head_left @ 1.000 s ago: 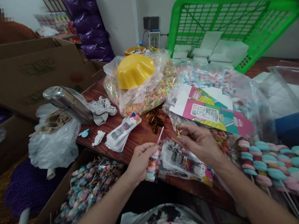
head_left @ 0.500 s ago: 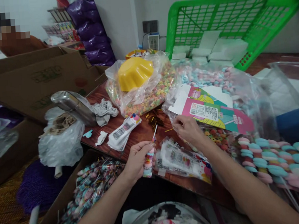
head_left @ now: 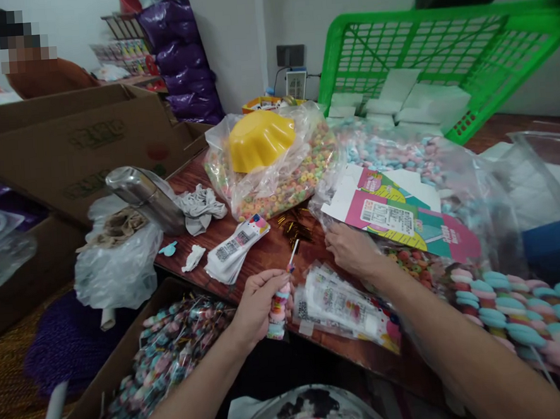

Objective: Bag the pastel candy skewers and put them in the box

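Note:
My left hand (head_left: 261, 302) is closed around a candy skewer (head_left: 277, 311) in a clear printed wrapper. Pink, blue and orange sweets show through the film, and the white stick points up past my thumb. The bag's neck is gathered at my fingertips. My right hand (head_left: 353, 249) is low over the table, its fingers curled in beside the edge of a printed card box (head_left: 394, 212). Whatever those fingers hold, if anything, is hidden. Just left of them lies a small heap of gold twist ties (head_left: 295, 227). Below my right hand is a stack of printed wrappers (head_left: 345, 303).
A carton of wrapped skewers (head_left: 174, 348) stands at lower left. Unwrapped skewers (head_left: 523, 308) lie at right. Behind are a bag of ring candies (head_left: 279, 194) with a yellow bowl (head_left: 261, 138), a steel flask (head_left: 144, 199) and a green basket (head_left: 328, 61). Another person is at far left.
My right hand has turned over and dropped lower, its fingers now more tucked under. A gold tie seen near its fingertips is out of sight. My left hand still holds the skewer; the view has shifted slightly.

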The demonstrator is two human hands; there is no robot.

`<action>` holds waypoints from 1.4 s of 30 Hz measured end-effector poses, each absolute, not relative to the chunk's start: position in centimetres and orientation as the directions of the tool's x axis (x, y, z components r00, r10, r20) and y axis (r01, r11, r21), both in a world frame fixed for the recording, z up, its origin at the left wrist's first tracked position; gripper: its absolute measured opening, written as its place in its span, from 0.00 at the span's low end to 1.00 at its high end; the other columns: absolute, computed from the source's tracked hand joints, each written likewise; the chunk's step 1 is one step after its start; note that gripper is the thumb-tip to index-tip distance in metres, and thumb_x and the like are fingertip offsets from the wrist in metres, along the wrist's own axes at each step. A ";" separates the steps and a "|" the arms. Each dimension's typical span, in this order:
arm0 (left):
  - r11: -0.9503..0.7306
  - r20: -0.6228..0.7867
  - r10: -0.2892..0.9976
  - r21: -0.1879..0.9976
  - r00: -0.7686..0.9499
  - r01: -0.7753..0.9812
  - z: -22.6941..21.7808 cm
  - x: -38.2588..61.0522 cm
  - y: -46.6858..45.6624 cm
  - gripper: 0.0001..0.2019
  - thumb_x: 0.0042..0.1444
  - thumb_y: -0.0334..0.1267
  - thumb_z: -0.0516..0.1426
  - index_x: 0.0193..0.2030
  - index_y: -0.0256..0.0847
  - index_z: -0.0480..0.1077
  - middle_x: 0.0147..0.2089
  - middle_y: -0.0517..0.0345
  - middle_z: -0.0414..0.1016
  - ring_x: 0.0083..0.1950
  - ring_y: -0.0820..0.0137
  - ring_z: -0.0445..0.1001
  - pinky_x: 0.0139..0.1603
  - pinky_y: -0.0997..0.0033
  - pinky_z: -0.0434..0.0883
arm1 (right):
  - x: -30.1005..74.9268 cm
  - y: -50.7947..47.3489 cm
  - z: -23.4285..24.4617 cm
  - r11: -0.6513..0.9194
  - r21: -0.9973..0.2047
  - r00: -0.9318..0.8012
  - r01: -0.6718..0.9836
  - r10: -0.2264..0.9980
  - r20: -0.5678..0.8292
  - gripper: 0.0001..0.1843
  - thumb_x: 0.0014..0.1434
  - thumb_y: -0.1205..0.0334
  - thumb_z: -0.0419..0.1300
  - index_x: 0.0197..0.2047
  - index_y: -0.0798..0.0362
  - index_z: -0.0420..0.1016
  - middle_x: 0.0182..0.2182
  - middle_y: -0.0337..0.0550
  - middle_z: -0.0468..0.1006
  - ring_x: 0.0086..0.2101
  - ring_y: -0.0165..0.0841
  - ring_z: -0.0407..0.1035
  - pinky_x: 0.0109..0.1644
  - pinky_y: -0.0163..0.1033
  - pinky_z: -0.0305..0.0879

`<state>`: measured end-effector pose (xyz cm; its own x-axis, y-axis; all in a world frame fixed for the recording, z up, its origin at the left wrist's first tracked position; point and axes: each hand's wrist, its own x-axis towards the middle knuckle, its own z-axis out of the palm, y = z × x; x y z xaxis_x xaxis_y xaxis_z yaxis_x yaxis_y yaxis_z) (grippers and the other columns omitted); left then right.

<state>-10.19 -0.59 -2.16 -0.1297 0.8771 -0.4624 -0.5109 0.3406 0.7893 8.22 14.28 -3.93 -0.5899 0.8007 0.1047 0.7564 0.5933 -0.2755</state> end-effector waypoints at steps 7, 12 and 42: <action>0.358 -0.445 0.888 0.827 -0.116 -0.434 -2.6 -8.9 0.2 0.13 0.42 0.43 0.65 0.28 0.35 0.72 0.21 0.63 0.69 0.16 0.78 0.65 0.14 0.80 0.60 | 8.5 8.8 0.5 0.690 -0.427 -0.643 0.585 0.715 0.274 0.12 0.63 0.66 0.50 0.39 0.53 0.75 0.33 0.42 0.76 0.36 0.30 0.69 0.41 0.36 0.65; 0.318 -0.357 0.931 0.895 -0.077 -0.312 -2.7 -7.1 0.3 0.11 0.46 0.44 0.62 0.30 0.36 0.75 0.23 0.62 0.68 0.18 0.81 0.62 0.15 0.83 0.57 | 7.6 4.2 0.4 0.704 -0.599 -0.565 0.382 0.691 0.451 0.14 0.60 0.70 0.51 0.38 0.51 0.78 0.25 0.41 0.73 0.29 0.31 0.66 0.34 0.36 0.61; 0.322 -0.279 0.843 0.946 0.459 -0.017 1.0 -4.0 0.5 0.14 0.42 0.43 0.66 0.18 0.34 0.72 0.16 0.61 0.66 0.16 0.80 0.61 0.15 0.80 0.57 | 14.6 1.3 -0.2 0.079 -0.997 -0.498 0.013 0.865 0.062 0.06 0.49 0.65 0.63 0.23 0.55 0.74 0.20 0.37 0.68 0.25 0.28 0.60 0.29 0.34 0.55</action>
